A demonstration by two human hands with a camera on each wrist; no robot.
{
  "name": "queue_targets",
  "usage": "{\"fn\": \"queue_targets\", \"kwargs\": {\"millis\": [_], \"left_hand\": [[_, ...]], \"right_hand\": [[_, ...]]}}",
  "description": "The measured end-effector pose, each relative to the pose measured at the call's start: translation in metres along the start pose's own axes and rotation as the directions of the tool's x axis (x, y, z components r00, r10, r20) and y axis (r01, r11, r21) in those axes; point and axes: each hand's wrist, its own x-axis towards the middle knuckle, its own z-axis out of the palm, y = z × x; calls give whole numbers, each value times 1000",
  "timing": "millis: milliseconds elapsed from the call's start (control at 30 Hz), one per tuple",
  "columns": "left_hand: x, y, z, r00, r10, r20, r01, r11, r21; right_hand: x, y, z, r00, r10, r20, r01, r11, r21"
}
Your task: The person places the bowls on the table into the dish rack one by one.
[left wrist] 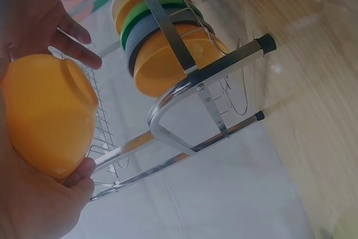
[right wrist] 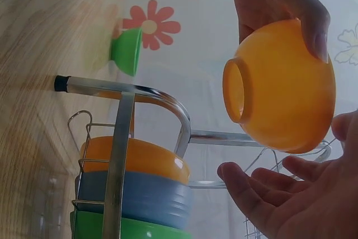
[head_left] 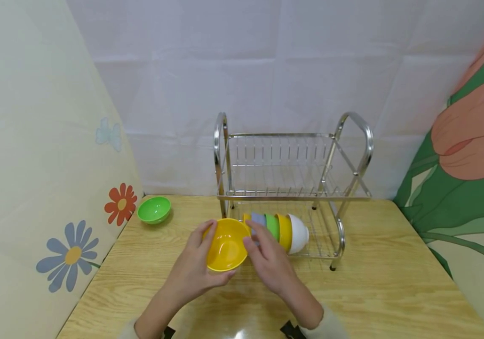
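Observation:
A yellow bowl (head_left: 227, 247) is tilted with its inside facing the head camera, in front of the dish rack. My left hand (head_left: 193, 263) grips it by the left side, thumb under the near edge and fingers at the far rim. Beside the bowl's right rim is my right hand (head_left: 272, 261), its fingers loosely extended; in the right wrist view its thumb tip is right at the bowl's edge. That view also shows the bowl's round foot (right wrist: 235, 90). Behind the hands, nested bowls stand on edge on the rack's lower tier, among them a green bowl (head_left: 272, 226) and a white bowl (head_left: 298, 234).
The two-tier metal dish rack (head_left: 294, 194) stands at the back of the wooden table (head_left: 373, 282). A green bowl (head_left: 154, 210) sits upright at the table's back left corner. White cloth (head_left: 250, 61) hangs behind, and flower-patterned panels (head_left: 34, 141) flank both sides.

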Motion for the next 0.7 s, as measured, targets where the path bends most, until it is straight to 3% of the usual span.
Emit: {"fn": "queue_targets", "kwargs": {"millis": [433, 700], "left_hand": [[2, 7, 7, 999, 38, -24, -38, 999, -25], [3, 10, 13, 999, 35, -32, -36, 999, -37]], "right_hand": [[-1, -1, 1, 1000, -13, 3, 12, 1000, 15], [-1, 0, 3, 1000, -4, 25, 2, 996, 84]]}}
